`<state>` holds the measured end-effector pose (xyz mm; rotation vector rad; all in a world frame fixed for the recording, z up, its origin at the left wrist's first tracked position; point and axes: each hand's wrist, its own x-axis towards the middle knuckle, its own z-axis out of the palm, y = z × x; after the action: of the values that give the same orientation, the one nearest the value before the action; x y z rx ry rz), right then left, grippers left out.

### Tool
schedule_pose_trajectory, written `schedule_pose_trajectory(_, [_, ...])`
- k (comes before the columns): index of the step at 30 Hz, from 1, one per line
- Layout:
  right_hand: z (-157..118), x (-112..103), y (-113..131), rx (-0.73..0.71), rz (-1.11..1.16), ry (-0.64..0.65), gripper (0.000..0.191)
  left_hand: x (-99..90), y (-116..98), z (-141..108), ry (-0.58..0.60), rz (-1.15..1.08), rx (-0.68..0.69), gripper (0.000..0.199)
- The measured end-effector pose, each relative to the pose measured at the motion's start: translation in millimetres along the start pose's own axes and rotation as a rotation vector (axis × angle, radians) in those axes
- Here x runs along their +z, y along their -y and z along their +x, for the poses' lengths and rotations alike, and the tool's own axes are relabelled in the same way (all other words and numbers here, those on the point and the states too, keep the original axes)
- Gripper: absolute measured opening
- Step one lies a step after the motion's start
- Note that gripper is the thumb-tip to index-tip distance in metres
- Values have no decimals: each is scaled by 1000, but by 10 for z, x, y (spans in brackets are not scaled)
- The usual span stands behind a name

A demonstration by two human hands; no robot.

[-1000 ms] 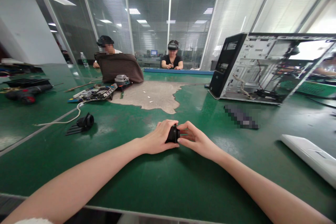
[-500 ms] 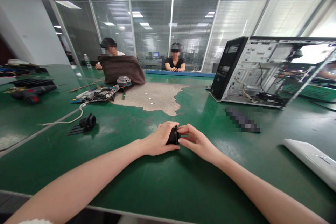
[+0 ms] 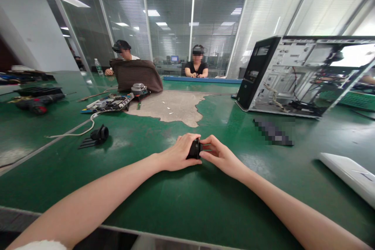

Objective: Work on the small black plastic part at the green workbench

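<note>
A small black part (image 3: 193, 150) with a round rim is between my hands, low over the green table (image 3: 164, 199). My left hand (image 3: 178, 153) is wrapped round it from the left, thumb below and fingers on top. From the right, the fingertips of my right hand (image 3: 219, 155) pinch at the part's rim. The palm of my left hand hides much of the part. Another black part (image 3: 100, 134), with a round collar and long prongs, lies on the table to the left.
An open computer case (image 3: 258, 74) stands at the right, with a pixelated dark object (image 3: 272, 132) before it and a white device (image 3: 348, 174) nearer. At the left are circuit boards (image 3: 109, 103), a cable and a power tool (image 3: 39, 103). Two people sit across the table.
Both hands keep their hold on the black part with hardly any movement. The view has shifted slightly.
</note>
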<state>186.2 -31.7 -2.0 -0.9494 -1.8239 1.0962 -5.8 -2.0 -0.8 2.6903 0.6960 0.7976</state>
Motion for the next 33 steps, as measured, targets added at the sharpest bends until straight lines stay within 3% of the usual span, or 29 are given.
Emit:
schedule_pose_trajectory(6, [50, -3, -9, 9, -42, -66, 20, 7, 9, 3, 2, 19, 12, 68])
schedule_pose_trajectory(14, [-12, 0, 14, -17, 4, 35, 24, -11, 8, 3, 17, 18, 6, 67])
schedule_pose_trajectory(20, [31, 23, 8, -4, -60, -58, 18, -7, 4, 5, 16, 9, -6, 67])
schedule_pose_trajectory(28, [1, -9, -17, -16, 29, 58, 26, 2, 12, 0, 14, 22, -13, 66])
schedule_pose_trajectory(33, [23, 13, 0, -24, -32, -35, 16, 11, 21, 0, 13, 11, -21, 66])
